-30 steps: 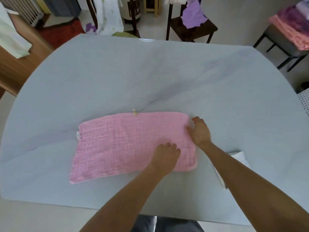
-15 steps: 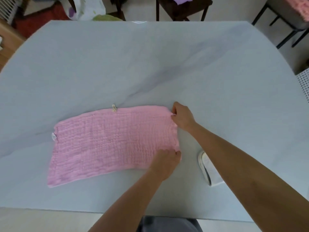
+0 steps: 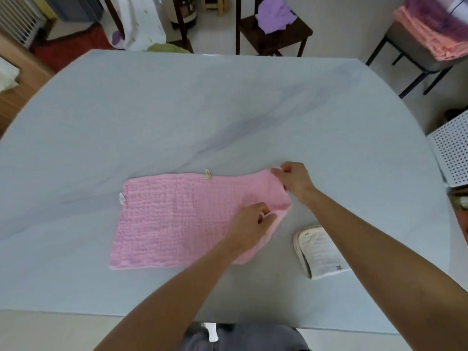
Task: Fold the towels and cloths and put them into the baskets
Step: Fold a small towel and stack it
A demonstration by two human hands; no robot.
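Both hands are now lifting the right edge of the pink towel (image 3: 177, 219), which was lying flat on the grey table (image 3: 228, 117) a moment ago. Right hand (image 3: 295, 179) is pinching the far corner, left hand (image 3: 249, 228) the near corner. Uneven pulling is risking a crooked fold or dragging the towel toward the folded white cloth (image 3: 320, 252) lying nearby.

Head camera looks steeply down, close over the table (image 3: 177, 110).

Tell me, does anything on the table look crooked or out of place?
Nothing stands out. The pink towel lies flat except its right end, which both hands are lifting. The white cloth lies folded.
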